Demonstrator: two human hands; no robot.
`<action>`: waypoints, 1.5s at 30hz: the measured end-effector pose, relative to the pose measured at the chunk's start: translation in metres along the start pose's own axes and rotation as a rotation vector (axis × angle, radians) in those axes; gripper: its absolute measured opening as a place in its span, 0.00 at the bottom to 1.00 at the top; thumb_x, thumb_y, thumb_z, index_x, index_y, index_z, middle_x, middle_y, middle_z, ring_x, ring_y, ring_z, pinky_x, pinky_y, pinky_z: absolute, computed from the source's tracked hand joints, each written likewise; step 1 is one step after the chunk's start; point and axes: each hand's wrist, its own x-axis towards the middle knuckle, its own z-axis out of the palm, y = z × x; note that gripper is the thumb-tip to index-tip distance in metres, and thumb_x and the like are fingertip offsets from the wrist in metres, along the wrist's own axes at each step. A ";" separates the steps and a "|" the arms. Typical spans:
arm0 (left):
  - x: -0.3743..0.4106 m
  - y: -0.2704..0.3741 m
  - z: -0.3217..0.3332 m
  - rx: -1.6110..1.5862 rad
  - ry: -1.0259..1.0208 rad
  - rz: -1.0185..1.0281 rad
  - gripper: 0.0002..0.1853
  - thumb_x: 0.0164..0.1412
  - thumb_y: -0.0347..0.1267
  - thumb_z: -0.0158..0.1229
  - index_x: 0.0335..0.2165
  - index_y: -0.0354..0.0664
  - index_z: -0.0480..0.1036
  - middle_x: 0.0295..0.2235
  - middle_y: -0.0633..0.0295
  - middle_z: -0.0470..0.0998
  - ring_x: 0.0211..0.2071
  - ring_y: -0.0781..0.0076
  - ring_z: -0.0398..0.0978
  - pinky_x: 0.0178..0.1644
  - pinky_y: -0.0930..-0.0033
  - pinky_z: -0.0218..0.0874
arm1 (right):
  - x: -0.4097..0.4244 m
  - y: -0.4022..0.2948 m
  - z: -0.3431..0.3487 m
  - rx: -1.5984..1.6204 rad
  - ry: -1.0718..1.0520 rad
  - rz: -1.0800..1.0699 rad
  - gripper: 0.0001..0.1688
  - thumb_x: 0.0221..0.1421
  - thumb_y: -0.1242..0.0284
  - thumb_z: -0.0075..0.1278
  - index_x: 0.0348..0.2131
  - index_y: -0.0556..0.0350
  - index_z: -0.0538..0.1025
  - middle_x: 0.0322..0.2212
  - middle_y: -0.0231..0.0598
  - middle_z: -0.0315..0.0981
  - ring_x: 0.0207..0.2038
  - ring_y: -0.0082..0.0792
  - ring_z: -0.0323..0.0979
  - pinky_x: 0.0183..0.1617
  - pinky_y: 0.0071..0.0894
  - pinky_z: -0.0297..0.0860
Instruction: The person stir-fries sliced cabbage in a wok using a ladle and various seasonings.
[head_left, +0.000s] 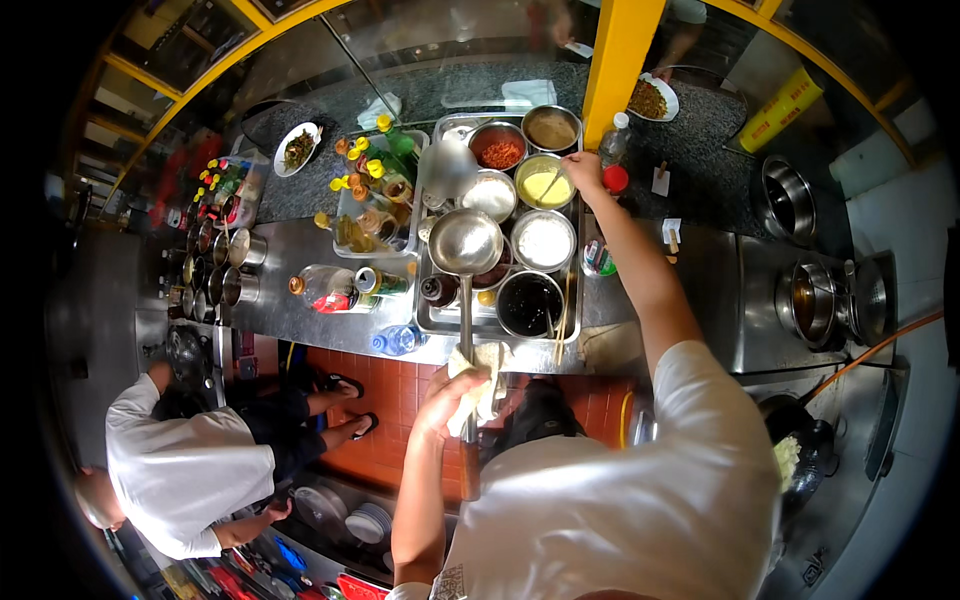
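My left hand (442, 401) grips the long handle of a steel ladle (465, 244) through a folded pale cloth (484, 379). The ladle's bowl hangs over a metal tray (442, 324) of round seasoning containers. With my arm stretched forward, my right hand (585, 171) pinches the end of a spoon (551, 184) that dips into a steel pot of yellow paste (546, 191). Beside that pot are chopped red chili (501, 154), white granules (544, 241) and a dark sauce (529, 300) with its own spoon. Chopsticks (562, 315) lie along the tray's right side.
Left of the tray stand a bin of sauce bottles (375, 195), a plastic bottle (326, 289) and a can (381, 281). A co-worker (187, 465) bends at the left counter. At right are steel bowls (810, 300) and a wok (806, 457) with pale food.
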 end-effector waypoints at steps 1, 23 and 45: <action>0.003 -0.007 -0.005 -0.009 0.040 0.003 0.20 0.53 0.29 0.62 0.45 0.29 0.74 0.37 0.55 0.80 0.34 0.67 0.79 0.39 0.68 0.73 | -0.022 -0.031 0.006 0.045 -0.167 0.166 0.12 0.54 0.69 0.57 0.29 0.62 0.80 0.23 0.38 0.80 0.25 0.29 0.75 0.31 0.31 0.70; 0.047 0.000 0.009 0.038 0.057 0.001 0.16 0.56 0.29 0.58 0.42 0.31 0.74 0.35 0.57 0.79 0.34 0.71 0.79 0.38 0.71 0.73 | -0.068 -0.029 -0.028 0.186 -0.146 0.152 0.09 0.60 0.74 0.52 0.32 0.63 0.79 0.20 0.32 0.74 0.17 0.19 0.67 0.17 0.20 0.62; 0.144 0.026 0.079 -0.163 -0.091 -0.007 0.15 0.57 0.28 0.55 0.42 0.30 0.72 0.34 0.52 0.80 0.31 0.64 0.81 0.33 0.67 0.74 | -0.074 -0.066 -0.050 0.260 -0.092 0.148 0.10 0.61 0.72 0.52 0.37 0.60 0.80 0.26 0.34 0.79 0.17 0.17 0.66 0.17 0.18 0.61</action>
